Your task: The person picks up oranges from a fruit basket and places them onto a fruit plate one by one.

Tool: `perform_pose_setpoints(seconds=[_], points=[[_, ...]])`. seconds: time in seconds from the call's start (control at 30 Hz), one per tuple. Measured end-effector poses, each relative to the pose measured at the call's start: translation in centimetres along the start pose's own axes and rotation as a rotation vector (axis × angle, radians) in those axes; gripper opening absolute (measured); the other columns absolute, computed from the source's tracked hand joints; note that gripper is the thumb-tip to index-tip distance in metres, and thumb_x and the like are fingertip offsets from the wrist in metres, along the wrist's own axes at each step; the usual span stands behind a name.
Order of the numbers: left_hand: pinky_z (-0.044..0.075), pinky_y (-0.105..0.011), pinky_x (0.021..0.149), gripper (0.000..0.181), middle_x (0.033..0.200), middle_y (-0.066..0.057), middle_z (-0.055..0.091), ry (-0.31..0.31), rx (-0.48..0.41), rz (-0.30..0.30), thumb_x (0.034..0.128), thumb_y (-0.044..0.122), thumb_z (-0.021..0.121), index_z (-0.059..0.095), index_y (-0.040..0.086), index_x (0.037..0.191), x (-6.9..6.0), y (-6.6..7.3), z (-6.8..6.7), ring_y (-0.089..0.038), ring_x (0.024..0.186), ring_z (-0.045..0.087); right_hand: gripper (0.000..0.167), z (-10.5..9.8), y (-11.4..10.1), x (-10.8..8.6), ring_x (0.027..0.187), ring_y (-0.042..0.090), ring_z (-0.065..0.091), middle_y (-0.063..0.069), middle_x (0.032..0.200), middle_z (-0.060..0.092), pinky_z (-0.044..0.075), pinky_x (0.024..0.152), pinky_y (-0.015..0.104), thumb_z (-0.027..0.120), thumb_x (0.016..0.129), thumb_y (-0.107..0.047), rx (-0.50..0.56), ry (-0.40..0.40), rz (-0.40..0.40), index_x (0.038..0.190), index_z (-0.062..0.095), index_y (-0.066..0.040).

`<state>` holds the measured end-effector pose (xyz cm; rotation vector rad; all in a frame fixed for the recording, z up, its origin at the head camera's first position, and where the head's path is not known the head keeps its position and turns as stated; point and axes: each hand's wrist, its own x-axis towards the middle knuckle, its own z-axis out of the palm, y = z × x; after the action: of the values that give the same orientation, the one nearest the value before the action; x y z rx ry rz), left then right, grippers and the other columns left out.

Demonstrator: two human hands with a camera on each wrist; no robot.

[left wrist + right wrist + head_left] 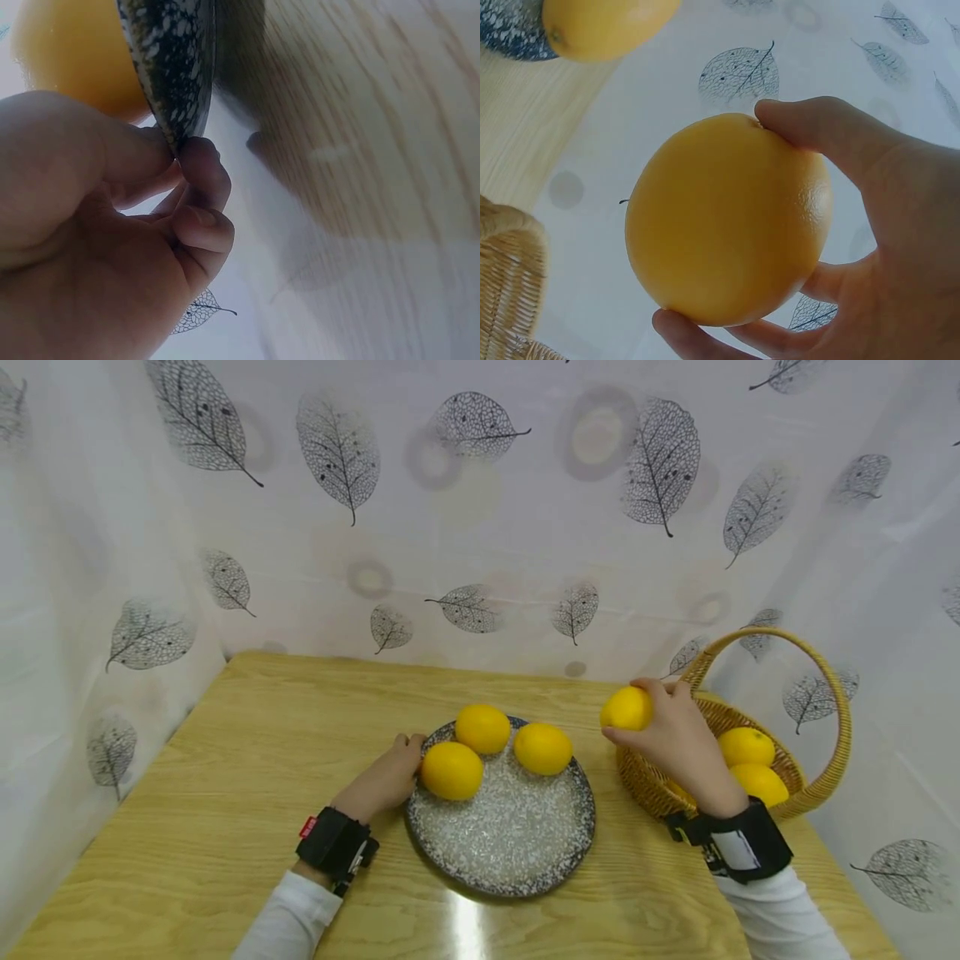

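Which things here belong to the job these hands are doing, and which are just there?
Part of the job:
right hand, gripping a yellow fruit
left hand, holding the speckled plate
three fruits on the plate
wicker basket holding more fruit

Just there:
wooden table
leaf-print curtain
black wrist straps

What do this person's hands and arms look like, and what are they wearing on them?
The left hand and right hand are bare, without gloves. Both arms have white sleeves. Each wrist wears a black band: the left band has a small red tag, the right band a pale rectangular patch.
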<state>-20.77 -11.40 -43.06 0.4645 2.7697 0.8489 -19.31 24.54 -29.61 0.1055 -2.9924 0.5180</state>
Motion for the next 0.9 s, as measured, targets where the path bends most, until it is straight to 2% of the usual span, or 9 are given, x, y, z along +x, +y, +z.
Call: perform_pose_setpoints(seconds=[0.13, 0.27, 0.43, 0.73, 0.9], points=[[0.053, -0.051, 0.102, 0.053, 0.134, -0.035, 0.045, -0.004, 0.010, 0.003, 0.0977, -0.010, 0.047, 0.035, -0.012, 0.149, 0.1, 0.0, 0.0, -0.038, 0.117, 0.059, 0.081, 0.2, -0.9, -0.2, 0.102, 0.047, 0.059, 0.037, 0.134, 0.044, 0.055, 0.082, 0.057, 0.078, 0.085, -0.043, 0.000, 0.015, -0.019, 0.146, 0.046, 0.000], [0.054, -0.050, 0.099, 0.053, 0.135, -0.035, 0.045, -0.008, 0.015, 0.001, 0.0974, -0.011, 0.047, 0.035, -0.011, 0.149, 0.0, 0.1, -0.1, -0.038, 0.114, 0.059, 0.080, 0.8, -1.8, -0.3, 0.107, 0.049, 0.058, 0.037, 0.138, 0.042, 0.055, 0.081, 0.058, 0.078, 0.085, -0.042, -0.002, 0.031, -0.030, 0.146, 0.047, -0.002], [0.053, -0.051, 0.102, 0.055, 0.139, -0.035, 0.043, -0.023, 0.004, -0.013, 0.0973, -0.011, 0.047, 0.034, -0.010, 0.151, 0.0, 0.2, -0.1, -0.038, 0.118, 0.059, 0.078, 1.5, -3.1, -0.6, 0.111, 0.050, 0.057, 0.036, 0.140, 0.043, 0.056, 0.082, 0.058, 0.080, 0.084, -0.038, -0.001, 0.036, -0.057, 0.146, 0.048, -0.004], [0.052, -0.051, 0.103, 0.055, 0.138, -0.035, 0.043, -0.021, -0.012, -0.010, 0.0977, -0.011, 0.047, 0.034, -0.010, 0.151, 0.0, 0.2, -0.1, -0.037, 0.118, 0.058, 0.077, 3.3, -4.9, -1.3, 0.108, 0.044, 0.060, 0.029, 0.138, 0.047, 0.058, 0.080, 0.053, 0.083, 0.081, -0.036, 0.010, 0.052, -0.134, 0.146, 0.050, -0.009], [0.052, -0.051, 0.104, 0.054, 0.138, -0.035, 0.043, -0.021, -0.012, -0.007, 0.0982, -0.011, 0.046, 0.034, -0.011, 0.151, 0.0, 0.1, -0.1, -0.037, 0.118, 0.058, 0.078, 4.4, -5.8, -1.6, 0.110, 0.042, 0.061, 0.027, 0.139, 0.048, 0.059, 0.076, 0.050, 0.085, 0.079, -0.035, 0.027, 0.033, -0.149, 0.145, 0.052, -0.011]])
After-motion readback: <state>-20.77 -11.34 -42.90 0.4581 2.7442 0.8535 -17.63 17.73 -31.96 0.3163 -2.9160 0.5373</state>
